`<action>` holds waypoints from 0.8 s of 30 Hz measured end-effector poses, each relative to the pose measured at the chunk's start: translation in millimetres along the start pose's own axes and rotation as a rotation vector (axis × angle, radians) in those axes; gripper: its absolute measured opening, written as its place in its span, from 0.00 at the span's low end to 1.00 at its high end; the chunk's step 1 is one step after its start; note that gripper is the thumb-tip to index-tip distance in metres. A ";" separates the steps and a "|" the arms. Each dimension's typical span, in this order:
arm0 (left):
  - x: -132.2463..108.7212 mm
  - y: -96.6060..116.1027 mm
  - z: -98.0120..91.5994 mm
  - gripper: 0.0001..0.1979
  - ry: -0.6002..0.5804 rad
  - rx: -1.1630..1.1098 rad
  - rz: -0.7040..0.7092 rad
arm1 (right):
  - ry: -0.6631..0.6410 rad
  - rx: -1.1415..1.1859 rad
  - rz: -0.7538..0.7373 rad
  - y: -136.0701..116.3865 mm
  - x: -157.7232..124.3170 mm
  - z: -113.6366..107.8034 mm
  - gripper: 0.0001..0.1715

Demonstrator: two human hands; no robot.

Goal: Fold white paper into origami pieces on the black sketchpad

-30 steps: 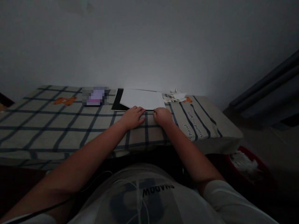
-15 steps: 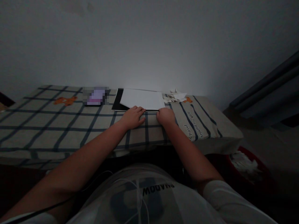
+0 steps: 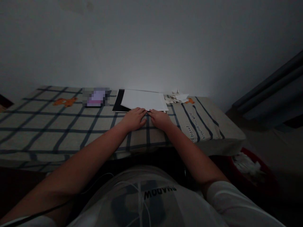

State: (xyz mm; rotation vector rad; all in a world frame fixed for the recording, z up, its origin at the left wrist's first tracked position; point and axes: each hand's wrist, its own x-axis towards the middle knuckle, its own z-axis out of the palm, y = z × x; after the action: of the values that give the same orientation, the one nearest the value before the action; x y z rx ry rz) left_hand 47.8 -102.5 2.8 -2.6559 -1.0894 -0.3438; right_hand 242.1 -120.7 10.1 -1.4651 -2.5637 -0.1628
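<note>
Presently your left hand (image 3: 134, 118) and right hand (image 3: 161, 118) press flat, grip apart, on the sheet (image 3: 144, 99); uneven pressure risks skewing it.

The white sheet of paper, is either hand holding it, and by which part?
Neither grips it. The left hand and right hand lie flat, fingertips on the near edge of the white sheet.

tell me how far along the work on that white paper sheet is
Done: a heap of folded white paper pieces lies right of the white paper sheet. In hand: the left hand and right hand press flat on that sheet's near edge, atop a black board. Left: the sheet looks flat and uncreased, so its shaping seems barely begun.
</note>
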 end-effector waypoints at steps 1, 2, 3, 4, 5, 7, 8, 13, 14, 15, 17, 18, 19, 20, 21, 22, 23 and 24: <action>-0.2 0.6 -0.6 0.26 0.003 -0.002 -0.011 | -0.007 0.006 0.004 0.5 0.4 1.3 0.27; -0.5 1.2 -1.3 0.26 0.005 -0.004 -0.030 | -0.011 0.012 0.008 1.2 0.7 2.3 0.27; -0.8 1.8 -2.1 0.26 0.006 -0.003 -0.056 | -0.013 0.017 0.011 1.9 1.0 2.8 0.27; -1.2 2.4 -2.9 0.25 0.006 -0.001 -0.082 | -0.014 0.021 0.015 2.6 1.3 3.0 0.27; -1.5 3.0 -3.6 0.25 0.004 0.002 -0.105 | -0.015 0.025 0.020 3.1 1.5 3.0 0.27; -2.0 4.0 -4.7 0.24 0.000 0.010 -0.133 | -0.017 0.026 0.025 3.6 1.6 2.7 0.26; -2.2 4.4 -5.1 0.24 -0.001 0.014 -0.139 | -0.020 0.026 0.021 3.6 1.6 2.5 0.27; -2.1 5.0 -5.0 0.23 -0.002 0.011 -0.147 | -0.015 0.023 0.008 2.5 1.1 2.7 0.27; -2.0 4.8 -4.7 0.23 -0.003 0.003 -0.151 | -0.014 0.024 0.016 2.3 1.0 2.9 0.27; -1.9 4.6 -4.3 0.23 -0.006 -0.005 -0.156 | -0.014 0.025 0.024 2.2 0.9 3.1 0.27; -1.7 4.2 -3.6 0.23 -0.013 -0.015 -0.165 | -0.016 0.029 0.034 2.2 0.9 3.4 0.26; -1.6 4.0 -3.4 0.23 -0.015 -0.015 -0.167 | -0.015 0.029 0.036 2.2 0.9 3.5 0.26; -1.5 3.9 -3.2 0.23 -0.015 -0.012 -0.166 | -0.015 0.030 0.033 2.3 0.9 3.4 0.26; -1.5 3.9 -3.1 0.23 -0.017 -0.008 -0.164 | -0.016 0.030 0.029 2.4 1.0 3.3 0.26; -1.5 4.1 -3.0 0.23 -0.020 -0.003 -0.165 | -0.018 0.029 0.026 2.5 1.1 3.1 0.25; -1.6 4.5 -3.0 0.24 -0.022 0.001 -0.168 | -0.022 0.028 0.025 2.6 1.2 2.9 0.25; -1.8 5.0 -3.0 0.24 -0.025 0.004 -0.174 | -0.028 0.028 0.022 2.6 1.3 2.5 0.26; -2.2 5.6 -2.9 0.24 -0.025 0.006 -0.184 | -0.034 0.028 0.019 2.6 1.3 2.2 0.26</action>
State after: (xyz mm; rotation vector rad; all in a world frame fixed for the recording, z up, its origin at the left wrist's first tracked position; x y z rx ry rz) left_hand 50.0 -108.8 4.1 -2.5669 -1.3444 -0.3417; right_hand 243.4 -117.9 8.3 -1.4950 -2.5664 -0.1005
